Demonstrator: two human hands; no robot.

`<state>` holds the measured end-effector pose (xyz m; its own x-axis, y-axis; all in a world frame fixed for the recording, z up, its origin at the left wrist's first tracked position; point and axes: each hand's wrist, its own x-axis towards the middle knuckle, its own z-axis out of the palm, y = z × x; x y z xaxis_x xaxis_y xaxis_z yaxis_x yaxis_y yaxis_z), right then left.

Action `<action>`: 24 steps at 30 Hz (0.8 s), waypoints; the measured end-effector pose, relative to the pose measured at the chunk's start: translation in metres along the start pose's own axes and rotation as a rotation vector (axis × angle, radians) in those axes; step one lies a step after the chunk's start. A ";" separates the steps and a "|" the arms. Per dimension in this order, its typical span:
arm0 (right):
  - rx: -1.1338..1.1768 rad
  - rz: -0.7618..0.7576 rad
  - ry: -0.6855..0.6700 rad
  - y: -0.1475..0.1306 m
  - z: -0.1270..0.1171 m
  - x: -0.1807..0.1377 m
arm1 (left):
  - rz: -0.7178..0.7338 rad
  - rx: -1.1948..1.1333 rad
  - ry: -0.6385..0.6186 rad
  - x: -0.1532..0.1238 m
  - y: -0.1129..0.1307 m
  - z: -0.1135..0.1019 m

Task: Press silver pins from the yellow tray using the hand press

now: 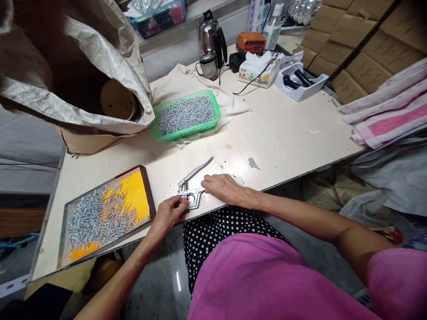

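A pair of grey snap-fastener pliers [193,193] with a spring and a small red part lies near the table's front edge, its handles spread apart. My right hand [224,189] is closed around the end of the lower handle. At the jaw end, my left hand [171,210] has its thumb and fingers pinched together beside the red part; what sits between the fingertips is hidden. Left of that hand is a shallow framed tray [149,195] with a yellow lining, strewn with small silvery metal pins [96,218].
A green plastic basket [216,106] full of similar small metal pieces stands behind the pliers. A large woven sack [133,58] rises at the back left. Farther back are a metal kettle [208,33], a tissue box [256,71] and a white tray [308,91]. Cardboard [356,40] stands at right.
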<state>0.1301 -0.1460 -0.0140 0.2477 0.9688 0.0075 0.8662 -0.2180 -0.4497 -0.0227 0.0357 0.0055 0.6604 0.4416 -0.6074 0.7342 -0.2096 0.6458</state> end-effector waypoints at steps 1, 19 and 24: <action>-0.007 0.015 -0.006 0.000 0.000 0.001 | 0.006 0.000 0.016 -0.001 -0.002 0.001; -0.138 -0.044 0.015 0.001 0.006 0.003 | -0.102 -0.146 0.036 -0.004 0.004 0.000; -0.111 -0.046 0.081 0.015 -0.005 0.008 | -0.126 -0.170 0.033 -0.004 0.005 0.000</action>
<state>0.1472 -0.1425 -0.0158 0.2368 0.9664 0.0999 0.9189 -0.1894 -0.3460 -0.0213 0.0330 0.0109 0.5576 0.4840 -0.6744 0.7713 -0.0018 0.6365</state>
